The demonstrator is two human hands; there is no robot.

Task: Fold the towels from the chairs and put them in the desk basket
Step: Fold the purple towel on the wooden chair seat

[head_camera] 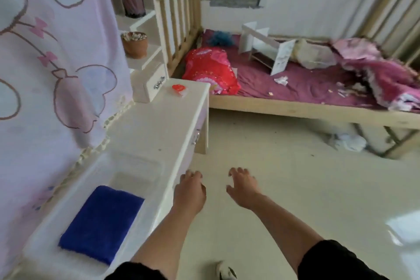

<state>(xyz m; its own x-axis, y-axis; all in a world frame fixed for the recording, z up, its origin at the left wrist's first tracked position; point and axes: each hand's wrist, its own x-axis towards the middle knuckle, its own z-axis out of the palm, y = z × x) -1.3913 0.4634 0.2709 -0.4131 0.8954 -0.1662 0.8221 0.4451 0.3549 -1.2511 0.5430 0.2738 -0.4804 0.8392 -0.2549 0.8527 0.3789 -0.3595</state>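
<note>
Both hands are empty: left hand and right hand hang loose-fingered over the floor, right beside the desk. The blue towel is folded and lying in the clear basket on that desk, with the pink curtain behind and a messy bed beyond.

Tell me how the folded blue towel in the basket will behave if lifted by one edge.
Probably floppy: the blue towel looks plush, so its fold would likely sag open. Likely light, not slippery, given its fuzzy pile.
</note>
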